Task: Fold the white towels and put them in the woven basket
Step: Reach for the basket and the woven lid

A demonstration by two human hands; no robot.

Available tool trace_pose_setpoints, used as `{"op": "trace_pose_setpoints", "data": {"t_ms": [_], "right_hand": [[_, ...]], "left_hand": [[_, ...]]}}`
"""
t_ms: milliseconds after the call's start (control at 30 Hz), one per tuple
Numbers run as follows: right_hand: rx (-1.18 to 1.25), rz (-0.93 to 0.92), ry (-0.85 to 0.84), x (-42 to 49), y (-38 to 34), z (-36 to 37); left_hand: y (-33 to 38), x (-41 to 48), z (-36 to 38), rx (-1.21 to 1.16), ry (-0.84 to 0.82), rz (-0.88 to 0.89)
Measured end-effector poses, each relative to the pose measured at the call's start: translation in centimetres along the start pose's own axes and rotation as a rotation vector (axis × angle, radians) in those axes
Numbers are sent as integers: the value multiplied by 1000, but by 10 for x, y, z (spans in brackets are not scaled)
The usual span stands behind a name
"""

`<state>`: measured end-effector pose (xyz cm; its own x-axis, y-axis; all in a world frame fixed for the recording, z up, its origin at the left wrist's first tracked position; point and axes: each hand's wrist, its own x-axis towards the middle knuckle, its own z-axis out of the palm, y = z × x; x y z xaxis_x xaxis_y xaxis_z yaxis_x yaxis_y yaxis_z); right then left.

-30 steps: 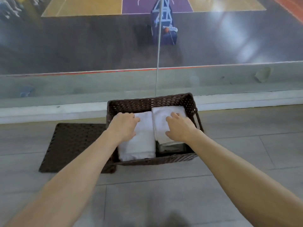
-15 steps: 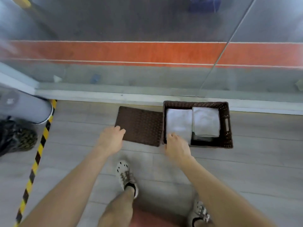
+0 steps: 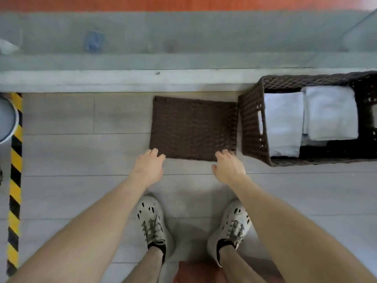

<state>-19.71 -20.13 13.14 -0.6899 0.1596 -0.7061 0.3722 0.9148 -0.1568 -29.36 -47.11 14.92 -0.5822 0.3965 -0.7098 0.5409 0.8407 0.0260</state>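
The dark woven basket [image 3: 251, 123] stands on the floor at the right, against the low white sill. Two folded white towels lie side by side in it: one on the left [image 3: 282, 123], one on the right [image 3: 331, 113], with more white cloth showing under the right one. A flat woven lid [image 3: 192, 127] lies on the floor to the basket's left. My left hand [image 3: 148, 167] is at the lid's near left corner, fingers relaxed. My right hand [image 3: 228, 167] is at the lid's near right corner, fingers spread. Neither hand holds anything.
My two feet in pale clogs [image 3: 152, 223] [image 3: 231, 225] stand on the grey plank floor just behind my hands. A yellow-and-black hazard stripe [image 3: 15, 180] runs down the far left, next to a grey round post [image 3: 7, 119]. A glass barrier and sill [image 3: 122, 78] close the far side.
Both hands left the towels in the basket and moved left to the lid's near edge. My view swung down and left, so the basket now sits at the right.
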Motion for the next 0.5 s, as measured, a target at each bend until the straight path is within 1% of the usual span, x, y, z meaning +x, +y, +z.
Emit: {"op": "trace_pose_setpoints", "data": {"t_ms": [67, 100, 200, 267, 333, 367, 433, 500], "right_hand": [[-61, 48, -2, 44, 0, 39], [-77, 91, 30, 63, 2, 57], [-64, 268, 200, 105, 10, 96], [13, 426, 276, 122, 16, 111], [178, 564, 281, 131, 19, 121], [227, 609, 286, 134, 20, 124], [250, 674, 308, 138, 21, 125], [293, 718, 302, 140, 23, 121]], "left_hand": [[-12, 45, 42, -23, 50, -1], [-16, 67, 62, -55, 76, -23], [-23, 124, 102, -193, 143, -160], [-22, 150, 119, -314, 209, -276], [-16, 162, 131, -418, 281, -359], [-12, 166, 133, -467, 317, -391], [-7, 171, 133, -589, 381, -471], [-12, 175, 130, -702, 408, -550]]}}
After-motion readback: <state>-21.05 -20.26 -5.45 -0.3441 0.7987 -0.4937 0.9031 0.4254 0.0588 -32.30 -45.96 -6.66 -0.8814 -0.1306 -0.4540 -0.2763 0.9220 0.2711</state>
